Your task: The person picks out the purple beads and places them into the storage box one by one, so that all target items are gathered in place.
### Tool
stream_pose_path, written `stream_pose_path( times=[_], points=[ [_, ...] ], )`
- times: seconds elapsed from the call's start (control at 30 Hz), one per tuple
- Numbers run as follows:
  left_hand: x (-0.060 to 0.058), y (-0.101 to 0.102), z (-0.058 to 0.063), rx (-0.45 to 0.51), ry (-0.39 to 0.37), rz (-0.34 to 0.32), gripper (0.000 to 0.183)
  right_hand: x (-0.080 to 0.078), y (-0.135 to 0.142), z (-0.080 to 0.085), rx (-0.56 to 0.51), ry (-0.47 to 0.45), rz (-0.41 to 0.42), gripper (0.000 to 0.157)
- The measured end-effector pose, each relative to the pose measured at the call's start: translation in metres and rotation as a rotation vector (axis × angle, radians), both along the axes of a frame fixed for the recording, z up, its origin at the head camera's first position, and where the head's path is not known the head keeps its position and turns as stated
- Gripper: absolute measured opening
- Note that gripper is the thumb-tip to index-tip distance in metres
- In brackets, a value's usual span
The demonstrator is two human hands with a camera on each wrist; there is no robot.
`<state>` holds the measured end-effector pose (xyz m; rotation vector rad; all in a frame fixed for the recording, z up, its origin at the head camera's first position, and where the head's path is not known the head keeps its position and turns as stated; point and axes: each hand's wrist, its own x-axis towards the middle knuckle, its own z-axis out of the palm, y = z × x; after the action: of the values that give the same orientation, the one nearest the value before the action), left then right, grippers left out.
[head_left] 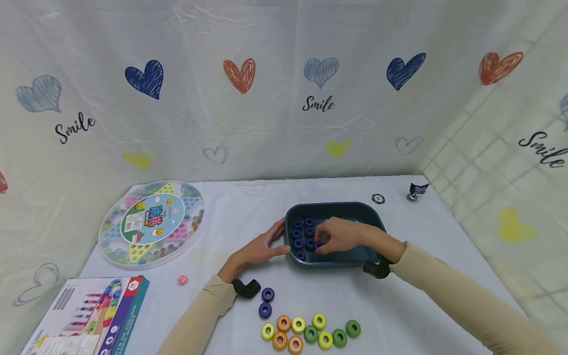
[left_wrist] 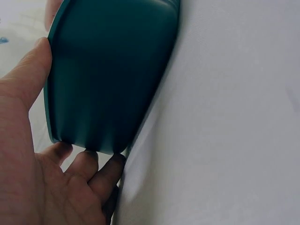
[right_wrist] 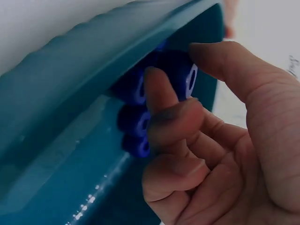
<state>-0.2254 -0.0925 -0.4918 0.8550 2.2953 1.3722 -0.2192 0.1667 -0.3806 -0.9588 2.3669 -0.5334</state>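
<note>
A dark teal plastic bin point(head_left: 350, 264) stands on the white table, with several dark blue ring beads point(head_left: 298, 244) grouped at its left end. My right hand point(head_left: 339, 235) reaches inside it. Thumb and index finger pinch a dark blue ring bead point(right_wrist: 190, 82) beside the others; the remaining fingers are curled. My left hand point(head_left: 258, 249) grips the bin's left end from outside. Its thumb point(left_wrist: 35, 70) lies at the rim, while the bent fingers point(left_wrist: 84, 164) press against the wall lower down.
Two dark blue beads point(head_left: 265, 310) and a group of orange, yellow and green ring beads point(head_left: 310, 334) lie in front. At left are a round Chinese checkers set point(head_left: 153, 219), a toy box point(head_left: 84, 315) and a small pink item point(head_left: 183, 280). A figurine point(head_left: 417, 192) and black disc point(head_left: 378, 198) sit back right.
</note>
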Motion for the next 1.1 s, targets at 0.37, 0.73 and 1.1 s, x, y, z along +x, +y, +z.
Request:
stream_pose_path(
  times=[0.37,0.73,1.1],
  points=[
    [0.015,0.002,0.034,-0.028,-0.010,-0.041,0.080,-0.013,-0.012,-0.010,0.260,-0.144,-0.043,0.019],
    [0.014,0.004,0.032,-0.019,-0.002,-0.027,0.081,-0.010,-0.017,-0.019,0.281,-0.213,-0.083,0.010],
    [0.000,0.000,0.000,-0.027,0.014,0.005,0.081,-0.013,-0.021,-0.017,0.252,-0.209,-0.051,0.007]
  ],
)
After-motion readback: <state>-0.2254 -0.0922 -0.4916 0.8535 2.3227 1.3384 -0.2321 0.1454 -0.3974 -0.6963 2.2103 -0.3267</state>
